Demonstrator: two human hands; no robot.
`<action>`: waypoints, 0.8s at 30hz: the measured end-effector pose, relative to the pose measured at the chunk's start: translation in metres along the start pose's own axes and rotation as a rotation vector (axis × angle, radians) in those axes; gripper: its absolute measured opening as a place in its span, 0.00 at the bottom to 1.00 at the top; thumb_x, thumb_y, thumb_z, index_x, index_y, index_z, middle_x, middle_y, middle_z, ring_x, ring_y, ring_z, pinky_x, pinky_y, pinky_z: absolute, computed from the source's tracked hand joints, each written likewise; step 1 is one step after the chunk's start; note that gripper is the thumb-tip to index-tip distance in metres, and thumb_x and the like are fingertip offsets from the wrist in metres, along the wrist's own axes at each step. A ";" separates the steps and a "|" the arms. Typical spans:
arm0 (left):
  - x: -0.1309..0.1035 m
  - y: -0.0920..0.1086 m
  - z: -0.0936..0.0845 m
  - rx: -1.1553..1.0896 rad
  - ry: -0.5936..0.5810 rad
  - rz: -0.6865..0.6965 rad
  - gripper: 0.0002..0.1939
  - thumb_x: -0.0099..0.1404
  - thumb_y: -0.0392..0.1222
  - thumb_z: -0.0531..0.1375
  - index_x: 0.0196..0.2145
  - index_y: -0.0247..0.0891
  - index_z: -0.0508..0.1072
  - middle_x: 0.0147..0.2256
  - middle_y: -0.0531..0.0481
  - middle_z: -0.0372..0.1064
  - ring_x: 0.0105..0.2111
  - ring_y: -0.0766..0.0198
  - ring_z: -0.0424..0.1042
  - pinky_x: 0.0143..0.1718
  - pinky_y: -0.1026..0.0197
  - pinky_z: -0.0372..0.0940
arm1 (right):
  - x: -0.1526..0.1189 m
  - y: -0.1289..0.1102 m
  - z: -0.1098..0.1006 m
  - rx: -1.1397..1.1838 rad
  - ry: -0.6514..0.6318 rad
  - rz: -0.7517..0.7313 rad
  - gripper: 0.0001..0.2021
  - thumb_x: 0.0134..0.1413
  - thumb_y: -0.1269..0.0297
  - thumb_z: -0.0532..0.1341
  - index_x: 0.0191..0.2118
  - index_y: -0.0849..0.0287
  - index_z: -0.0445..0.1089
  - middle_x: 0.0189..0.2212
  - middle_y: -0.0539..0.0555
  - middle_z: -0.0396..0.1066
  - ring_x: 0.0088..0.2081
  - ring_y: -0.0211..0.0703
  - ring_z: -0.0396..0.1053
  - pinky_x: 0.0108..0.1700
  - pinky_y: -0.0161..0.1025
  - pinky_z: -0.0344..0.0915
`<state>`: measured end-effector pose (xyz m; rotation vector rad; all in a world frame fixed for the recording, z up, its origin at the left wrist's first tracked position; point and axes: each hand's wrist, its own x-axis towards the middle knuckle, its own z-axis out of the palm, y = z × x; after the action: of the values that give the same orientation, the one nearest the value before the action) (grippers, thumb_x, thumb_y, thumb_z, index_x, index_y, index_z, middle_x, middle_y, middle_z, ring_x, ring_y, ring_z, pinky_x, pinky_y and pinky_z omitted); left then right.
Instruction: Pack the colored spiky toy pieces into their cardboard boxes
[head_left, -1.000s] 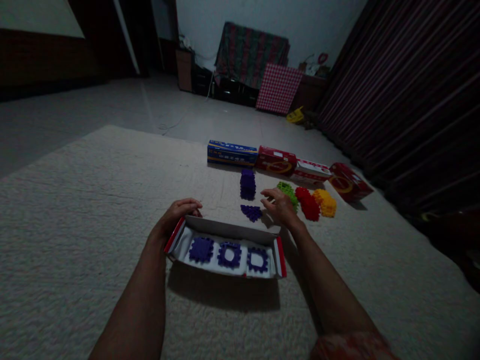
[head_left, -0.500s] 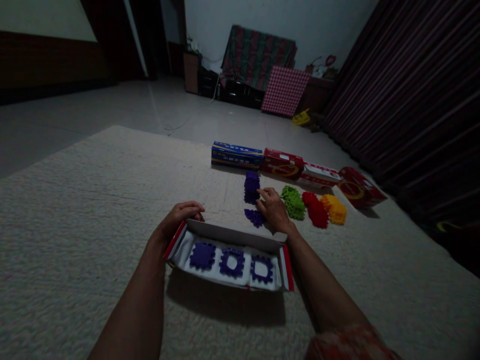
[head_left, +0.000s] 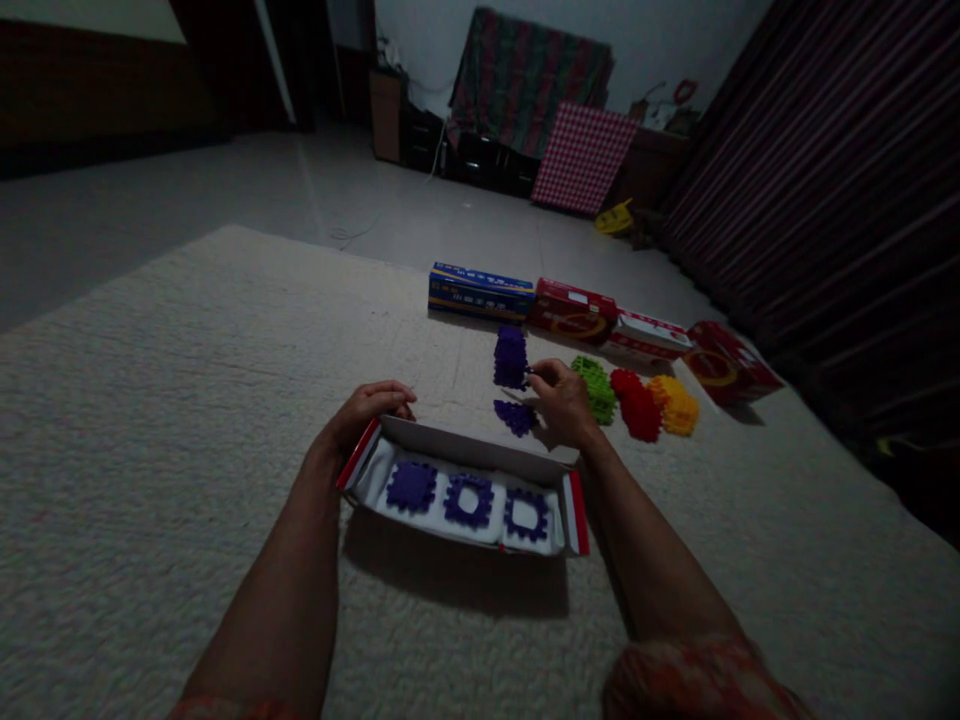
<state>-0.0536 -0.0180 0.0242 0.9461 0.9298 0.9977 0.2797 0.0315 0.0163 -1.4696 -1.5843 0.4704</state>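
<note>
White-lined box (head_left: 480, 452), red ends; three purple toothed squares (head_left: 411, 487) inside, one solid, two holed. Right hand (head_left: 561, 398) beside purple stack (head_left: 511, 357), left hand (head_left: 373, 408) at box corner; can't tell either grip.

1 open box (head_left: 480, 443), 3 purple tiles (head_left: 411, 487) inside, 4 boxes (head_left: 480, 295) beyond, 2 hands (head_left: 564, 402)

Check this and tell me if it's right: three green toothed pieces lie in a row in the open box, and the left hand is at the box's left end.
Wrong on colour: the toothed pieces in the open box are purple, as the head view shows. Three do lie in a row there, with the left hand at its left end.
</note>
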 end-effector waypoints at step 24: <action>0.001 0.003 0.003 0.038 0.019 0.008 0.10 0.48 0.44 0.68 0.29 0.36 0.79 0.21 0.51 0.72 0.23 0.62 0.73 0.27 0.62 0.65 | -0.052 -0.012 -0.081 0.229 -0.163 0.471 0.23 0.32 0.47 0.70 0.32 0.59 0.71 0.22 0.47 0.68 0.23 0.36 0.64 0.29 0.37 0.63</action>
<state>-0.0517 -0.0167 0.0276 0.9745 0.9646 1.0003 0.3314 -0.0432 0.0502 -1.6530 -1.2454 1.0297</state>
